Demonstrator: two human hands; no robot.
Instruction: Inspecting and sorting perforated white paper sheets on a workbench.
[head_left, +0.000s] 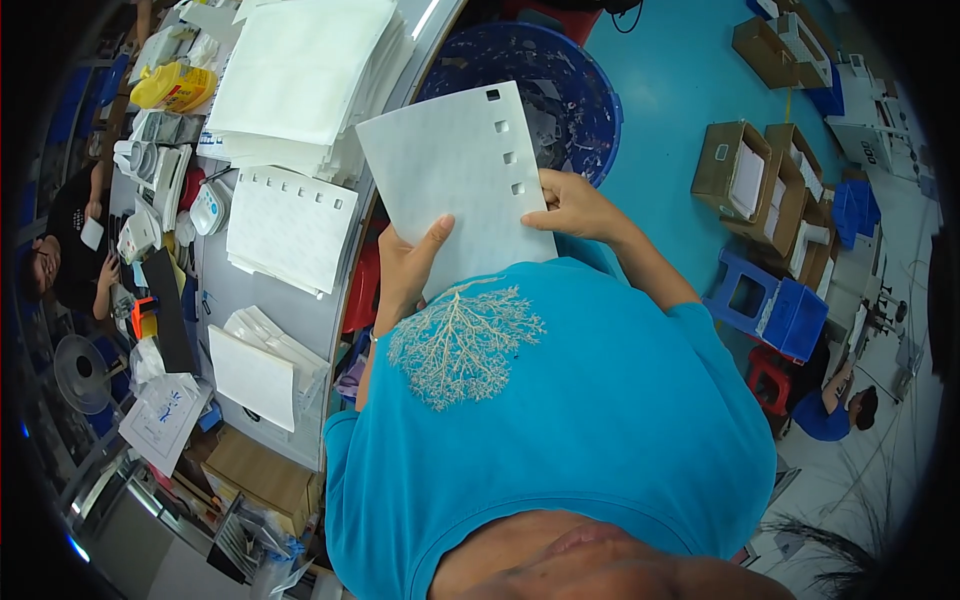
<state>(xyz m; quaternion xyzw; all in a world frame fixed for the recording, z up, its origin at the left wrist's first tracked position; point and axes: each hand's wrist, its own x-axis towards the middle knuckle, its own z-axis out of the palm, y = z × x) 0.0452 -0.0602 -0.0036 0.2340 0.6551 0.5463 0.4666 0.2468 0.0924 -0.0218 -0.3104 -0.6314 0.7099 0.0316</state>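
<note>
While I watch from far, left hand (408, 268) grips sheet (440, 165) at lower left, thumb on face, fingers hidden behind. Right hand (577, 206) pinches right edge, just below square holes (509, 158). I see sheet before shirt (570, 390), partly covering bin (590, 85). On table (215, 268), to left, lies stack (288, 228) with similar holes.
</note>
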